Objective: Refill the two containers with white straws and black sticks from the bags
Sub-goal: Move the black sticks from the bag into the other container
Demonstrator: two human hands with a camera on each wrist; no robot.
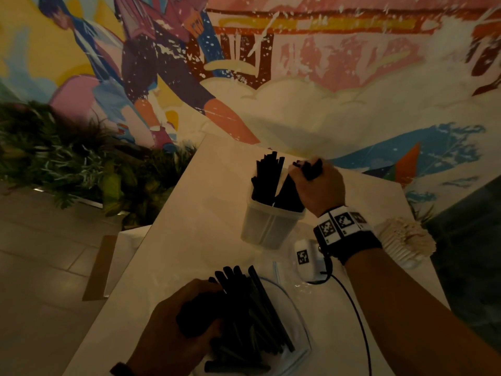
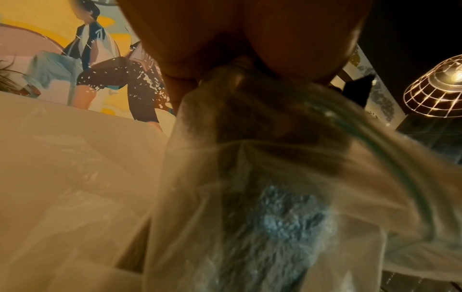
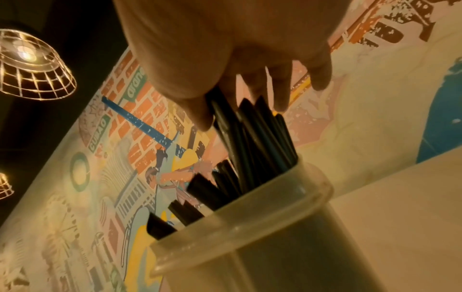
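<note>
A translucent plastic container (image 1: 267,226) (image 3: 262,237) stands mid-table with black sticks (image 1: 267,180) (image 3: 207,193) upright in it. My right hand (image 1: 311,180) (image 3: 225,94) is over its right side, gripping a bundle of black sticks (image 3: 252,136) whose lower ends are inside the container. Near the front edge lies a clear zip bag (image 1: 291,329) (image 2: 250,177) holding more black sticks (image 1: 252,313). My left hand (image 1: 184,321) grips that bag and the sticks in it. White straws (image 1: 406,240) are bunched at the right, behind my right wrist.
The white table (image 1: 195,234) stands against a painted mural wall. Green plants (image 1: 67,158) sit to the left beyond the table edge. A small white device with a marker (image 1: 306,256) and a cable lies beside my right wrist. Wire lamps (image 3: 32,65) hang overhead.
</note>
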